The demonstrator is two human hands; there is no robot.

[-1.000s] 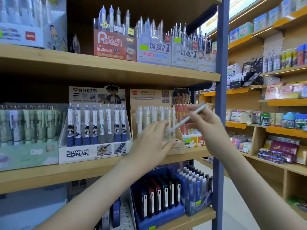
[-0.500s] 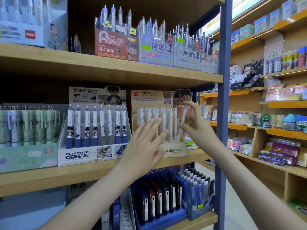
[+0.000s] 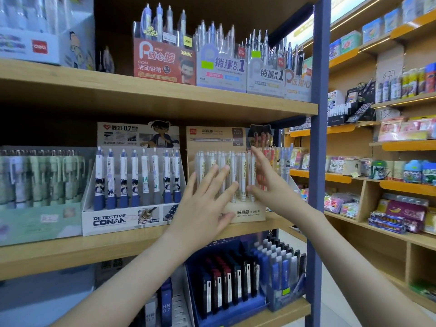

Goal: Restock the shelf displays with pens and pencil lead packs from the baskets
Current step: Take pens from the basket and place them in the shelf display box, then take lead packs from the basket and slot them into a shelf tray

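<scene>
Your left hand is open, its fingers straight and spread in front of the row of pale pens, holding nothing. Its thumb lies low against the front of the beige box that carries those pens. Your right hand is open too, its fingers straight and close together at the right end of the same row. Its thumb points toward your left fingertips with a small gap between them. The pale pens stand upright in the beige box, partly behind your left fingers and just left of your right fingers. Behind your right fingers stand some red pens, partly hidden. Just left of your left fingers is a white box printed DETECTIVE CONAN, with blue and white pens upright in it, and further left are blurred green pens. All these sit on the middle shelf. Below your fingers, on the lower shelf, dark lead packs stand in rows in a blue tray, with blue and grey packs just to their right. Above your fingers, the upper shelf bears a red box and pale boxes of clear pens. Right of your right fingers runs a blue post, and beyond it are orange-edged shelves of mixed goods.
</scene>
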